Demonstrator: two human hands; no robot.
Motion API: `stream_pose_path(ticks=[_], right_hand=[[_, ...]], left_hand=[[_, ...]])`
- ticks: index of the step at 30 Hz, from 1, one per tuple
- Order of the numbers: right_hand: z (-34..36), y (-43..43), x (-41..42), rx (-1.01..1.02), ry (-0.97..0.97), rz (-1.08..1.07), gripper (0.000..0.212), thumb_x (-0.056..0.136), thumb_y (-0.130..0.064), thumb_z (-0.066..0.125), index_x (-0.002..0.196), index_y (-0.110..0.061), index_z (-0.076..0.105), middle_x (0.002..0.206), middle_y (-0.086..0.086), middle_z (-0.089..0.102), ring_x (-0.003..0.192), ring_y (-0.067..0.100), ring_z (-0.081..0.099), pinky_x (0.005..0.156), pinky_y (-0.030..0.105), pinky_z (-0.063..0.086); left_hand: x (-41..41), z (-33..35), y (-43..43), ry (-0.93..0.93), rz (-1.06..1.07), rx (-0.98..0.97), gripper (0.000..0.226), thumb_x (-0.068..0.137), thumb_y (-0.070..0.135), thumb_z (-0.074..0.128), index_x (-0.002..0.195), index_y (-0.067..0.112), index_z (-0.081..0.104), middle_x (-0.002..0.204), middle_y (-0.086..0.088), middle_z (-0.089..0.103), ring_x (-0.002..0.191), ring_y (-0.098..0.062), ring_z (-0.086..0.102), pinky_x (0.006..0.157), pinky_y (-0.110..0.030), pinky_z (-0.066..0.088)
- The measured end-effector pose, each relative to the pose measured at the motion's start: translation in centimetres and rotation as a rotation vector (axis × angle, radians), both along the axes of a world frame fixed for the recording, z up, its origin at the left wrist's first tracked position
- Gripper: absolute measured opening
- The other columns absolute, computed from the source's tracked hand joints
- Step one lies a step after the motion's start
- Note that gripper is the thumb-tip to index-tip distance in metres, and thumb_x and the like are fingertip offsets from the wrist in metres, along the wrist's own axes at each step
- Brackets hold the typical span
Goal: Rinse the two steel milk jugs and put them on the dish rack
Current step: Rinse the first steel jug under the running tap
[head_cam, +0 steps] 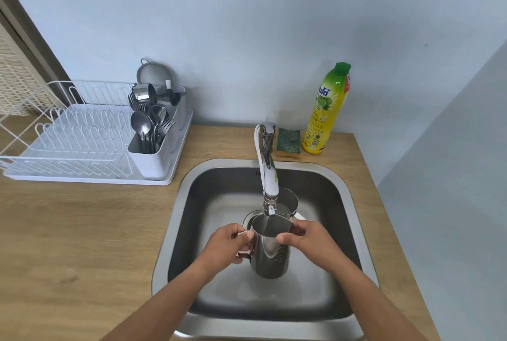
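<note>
Water runs from the faucet [267, 176] into the near jug [270, 250], which is held upright above the middle of the sink [175, 217]. The left hand [229, 244] is wrapped around its handle on the left side, fingers closed on it, while the right hand [304, 239] pinches the rim on the right with thumb and fingertips pressed to the steel. The far jug [286, 203], 1 of the 2 to rinse, stands just behind, under the spout and partly hidden by it, with some water inside. Wet polished steel is likely slippery, and the jug will grow heavier as it fills, so the handle seems the surest hold, with the other hand steadying the wall or rim. It is rigid and will not dent easily. The dish rack [82, 143] waits on the counter at far left, well apart.
</note>
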State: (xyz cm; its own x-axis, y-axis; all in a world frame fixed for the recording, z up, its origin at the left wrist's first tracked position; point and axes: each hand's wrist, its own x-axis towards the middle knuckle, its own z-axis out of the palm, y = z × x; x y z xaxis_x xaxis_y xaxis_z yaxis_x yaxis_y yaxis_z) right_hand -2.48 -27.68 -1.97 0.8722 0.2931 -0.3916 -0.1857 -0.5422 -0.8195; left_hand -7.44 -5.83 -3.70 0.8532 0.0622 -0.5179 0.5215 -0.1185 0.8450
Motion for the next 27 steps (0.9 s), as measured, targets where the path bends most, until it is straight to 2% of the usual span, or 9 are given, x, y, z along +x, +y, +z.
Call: stream_pose_path(ticks=[3, 5, 9, 12, 15, 21, 25, 27], right_hand=[[0.1, 0.4, -0.3, 0.045, -0.001, -0.030, 0.037, 0.077, -0.030, 0.082, 0.113, -0.030, 0.073, 0.102, -0.013, 0.077, 0.101, 0.008, 0.070, 0.098, 0.038, 0.054], [-0.1, 1.0, -0.5, 0.038, 0.001, -0.030, 0.038, 0.076, -0.031, 0.082, 0.113, -0.031, 0.072, 0.102, -0.014, 0.076, 0.101, 0.008, 0.069, 0.097, 0.036, 0.054], [-0.2, 0.8, -0.2, 0.038, -0.014, -0.010, 0.032, 0.073, -0.038, 0.082, 0.104, -0.034, 0.076, 0.095, -0.013, 0.077, 0.096, 0.010, 0.071, 0.091, 0.034, 0.055], [0.1, 0.4, 0.0, 0.111, -0.016, -0.055, 0.025, 0.078, -0.023, 0.082, 0.101, -0.030, 0.077, 0.095, -0.013, 0.078, 0.094, 0.005, 0.072, 0.088, 0.026, 0.052], [0.2, 0.9, -0.2, 0.151, -0.032, -0.063, 0.031, 0.077, -0.016, 0.082, 0.105, -0.028, 0.074, 0.101, -0.010, 0.078, 0.098, 0.004, 0.071, 0.092, 0.025, 0.052], [0.0, 0.7, -0.3, 0.142, -0.062, -0.067, 0.026, 0.078, -0.018, 0.082, 0.102, -0.025, 0.077, 0.096, -0.009, 0.079, 0.095, 0.009, 0.073, 0.094, 0.032, 0.055], [0.2, 0.8, -0.5, 0.149, -0.098, -0.084, 0.029, 0.078, -0.018, 0.082, 0.096, -0.038, 0.070, 0.097, -0.012, 0.077, 0.096, 0.005, 0.071, 0.090, 0.023, 0.053], [0.1, 0.9, -0.4, 0.144, -0.097, -0.073, 0.028, 0.077, -0.019, 0.083, 0.095, -0.038, 0.071, 0.097, -0.011, 0.077, 0.095, 0.005, 0.071, 0.088, 0.022, 0.053]], left_hand=[[0.0, 0.0, 0.1, -0.024, 0.014, 0.008, 0.014, 0.095, 0.023, 0.062, 0.086, 0.013, 0.064, 0.086, -0.007, 0.070, 0.082, -0.018, 0.066, 0.073, -0.032, 0.054], [0.1, 0.1, 0.7, -0.038, 0.038, 0.033, 0.014, 0.094, 0.022, 0.063, 0.085, 0.012, 0.065, 0.086, -0.011, 0.072, 0.083, -0.020, 0.066, 0.073, -0.033, 0.052], [0.1, 0.3, 1.2, -0.010, 0.003, 0.042, 0.020, 0.094, 0.025, 0.062, 0.092, 0.006, 0.066, 0.100, -0.019, 0.073, 0.088, -0.023, 0.070, 0.072, -0.032, 0.055], [0.1, 0.3, 0.6, -0.015, -0.017, 0.009, 0.016, 0.095, 0.025, 0.061, 0.089, 0.011, 0.065, 0.094, -0.015, 0.073, 0.089, -0.023, 0.070, 0.075, -0.034, 0.057], [0.2, 0.7, 0.7, -0.046, 0.019, 0.020, 0.015, 0.095, 0.024, 0.062, 0.087, 0.012, 0.064, 0.090, -0.013, 0.071, 0.082, -0.018, 0.068, 0.074, -0.033, 0.054], [0.0, 0.8, 0.9, -0.017, -0.024, 0.015, 0.014, 0.096, 0.024, 0.061, 0.090, 0.011, 0.064, 0.089, -0.007, 0.070, 0.084, -0.016, 0.067, 0.073, -0.031, 0.056], [0.2, 0.9, 0.6, -0.034, 0.009, 0.013, 0.014, 0.096, 0.023, 0.061, 0.088, 0.012, 0.064, 0.086, -0.006, 0.070, 0.084, -0.017, 0.067, 0.075, -0.032, 0.054], [0.3, 1.1, 0.8, -0.029, 0.001, 0.026, 0.015, 0.096, 0.024, 0.060, 0.091, 0.010, 0.064, 0.087, -0.005, 0.070, 0.084, -0.016, 0.068, 0.075, -0.032, 0.055]])
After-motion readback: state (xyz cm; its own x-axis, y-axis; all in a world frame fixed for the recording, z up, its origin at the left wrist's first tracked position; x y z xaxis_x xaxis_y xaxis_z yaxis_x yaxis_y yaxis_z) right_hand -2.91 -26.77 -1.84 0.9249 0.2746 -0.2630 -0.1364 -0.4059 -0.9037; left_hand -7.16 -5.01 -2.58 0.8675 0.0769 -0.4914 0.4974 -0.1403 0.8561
